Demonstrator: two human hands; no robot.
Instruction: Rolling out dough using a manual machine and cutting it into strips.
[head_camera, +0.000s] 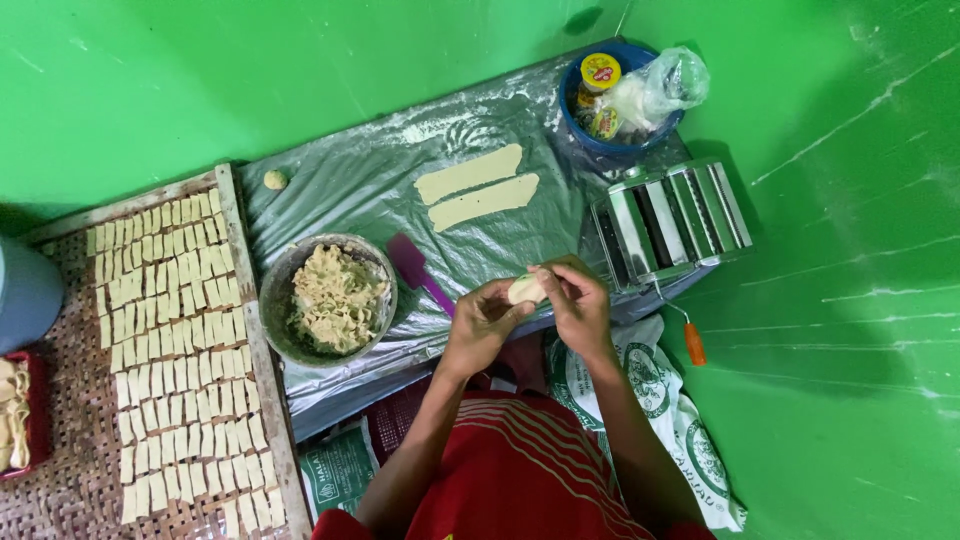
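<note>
My left hand (482, 322) and my right hand (577, 303) meet over the near edge of a plastic-covered board (360, 180), both pinching a small pale lump of dough (525, 290) between the fingertips. Just left of my hands a purple scraper (417, 269) lies on the plastic. Further left stands a grey bowl (277, 300) full of crumbly dough (338, 298). Two long flat dough strips (476, 187) lie side by side beyond my hands. A metal pasta roller (668, 220) with an orange-handled crank (693, 340) sits to the right.
A woven tray (70, 420) at left carries several rows of small cut dough rectangles (175, 330). A blue bowl (575, 115) with a jar and a plastic bag stands at the back right. A small dough ball (275, 179) lies near the board's far left corner. Printed sacks (660, 400) cover the green floor.
</note>
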